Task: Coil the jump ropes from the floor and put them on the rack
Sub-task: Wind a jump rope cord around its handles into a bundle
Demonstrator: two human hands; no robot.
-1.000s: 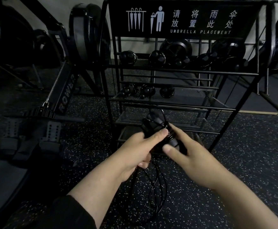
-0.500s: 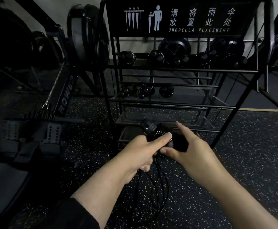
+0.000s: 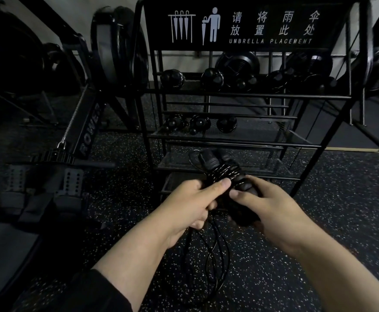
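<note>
— Where's the jump rope (image 3: 223, 174)?
— Black, cord wound round its paired handles, loose loops hanging toward the floor, held just before the rack (image 3: 247, 95).
— And the rack?
— Black wire shelves, upright.

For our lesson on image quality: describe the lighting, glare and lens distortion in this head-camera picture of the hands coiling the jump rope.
Head view: dim overall, so the black jump rope blends into the dark rack; small glints mark its wound cord; both hands are the brightest areas; the wide angle bows the rack's uprights outward; the white sign lettering stays legible.
</note>
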